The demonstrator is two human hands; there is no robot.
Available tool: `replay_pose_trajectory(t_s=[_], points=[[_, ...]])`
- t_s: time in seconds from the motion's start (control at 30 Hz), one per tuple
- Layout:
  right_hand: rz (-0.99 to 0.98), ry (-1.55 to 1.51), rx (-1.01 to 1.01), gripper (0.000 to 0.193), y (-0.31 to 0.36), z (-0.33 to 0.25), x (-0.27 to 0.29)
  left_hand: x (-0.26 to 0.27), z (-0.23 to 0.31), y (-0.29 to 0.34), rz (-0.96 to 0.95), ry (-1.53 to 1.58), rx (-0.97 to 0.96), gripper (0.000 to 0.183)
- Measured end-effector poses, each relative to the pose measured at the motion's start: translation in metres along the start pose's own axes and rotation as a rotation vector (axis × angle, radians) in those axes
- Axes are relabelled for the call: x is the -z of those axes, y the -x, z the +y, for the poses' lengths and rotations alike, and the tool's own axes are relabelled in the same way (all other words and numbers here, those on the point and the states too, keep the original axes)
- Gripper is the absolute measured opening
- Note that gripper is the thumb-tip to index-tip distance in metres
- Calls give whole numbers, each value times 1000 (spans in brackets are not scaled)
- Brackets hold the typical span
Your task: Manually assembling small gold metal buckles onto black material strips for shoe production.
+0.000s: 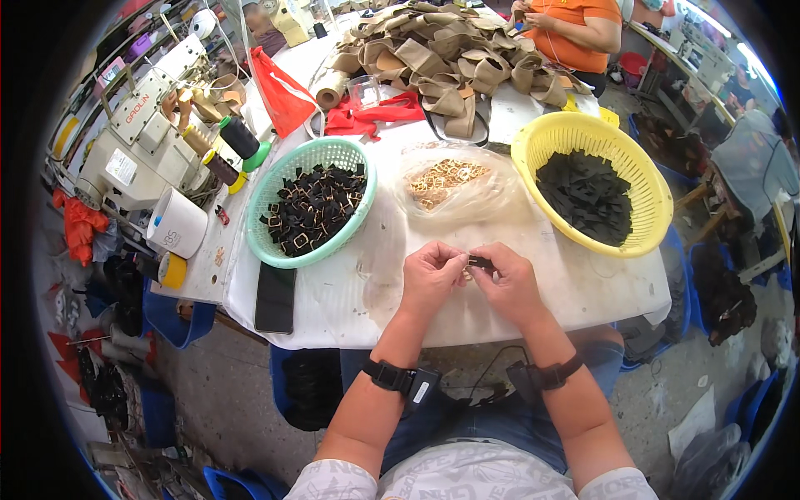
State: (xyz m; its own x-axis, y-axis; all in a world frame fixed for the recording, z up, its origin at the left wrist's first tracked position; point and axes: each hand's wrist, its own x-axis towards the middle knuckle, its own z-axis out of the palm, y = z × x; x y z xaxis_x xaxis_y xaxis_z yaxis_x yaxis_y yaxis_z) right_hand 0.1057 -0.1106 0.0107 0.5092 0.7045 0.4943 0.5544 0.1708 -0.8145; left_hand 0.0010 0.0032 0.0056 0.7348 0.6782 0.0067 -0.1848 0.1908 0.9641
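Note:
My hands meet above the near middle of the white table [350,312]. In my right hand [512,282], the fingers pinch a short black strap piece [480,262]. My left hand [431,273] is closed too, its thumb and fingertips against a small gold buckle [467,274] that is mostly covered by the fingers. Just beyond lies a clear plastic bag [492,200] with many loose gold buckles [446,182]. A yellow basket [654,200] at the right holds plain black strap pieces [586,200]. Black straps with buckles on them [312,208] fill a mint-green basket [367,187] at the left.
A black phone [275,298] lies by the table's left edge. Sewing machines [137,137], thread cones [242,137] and a white cup [177,222] stand at left. Brown fabric pieces [425,58] pile up at the back, near another person in an orange shirt [579,33].

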Motion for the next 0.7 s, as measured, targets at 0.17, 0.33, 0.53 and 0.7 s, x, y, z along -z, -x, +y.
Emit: replay_pose_trajectory(t_s=[0.17,0.33,0.53,0.7], points=[[-7,33,12,23,0,3,1,-1,4,1,-16,-39,1,8],[2,14,12,22,0,-1,1,-2,0,0,-29,43,-61,13],[-18,2,4,23,1,3,1,-3,2,1,-21,-22,-42,13],[18,1,-4,23,0,2,-2,-4,3,2,1,-23,-33,13]])
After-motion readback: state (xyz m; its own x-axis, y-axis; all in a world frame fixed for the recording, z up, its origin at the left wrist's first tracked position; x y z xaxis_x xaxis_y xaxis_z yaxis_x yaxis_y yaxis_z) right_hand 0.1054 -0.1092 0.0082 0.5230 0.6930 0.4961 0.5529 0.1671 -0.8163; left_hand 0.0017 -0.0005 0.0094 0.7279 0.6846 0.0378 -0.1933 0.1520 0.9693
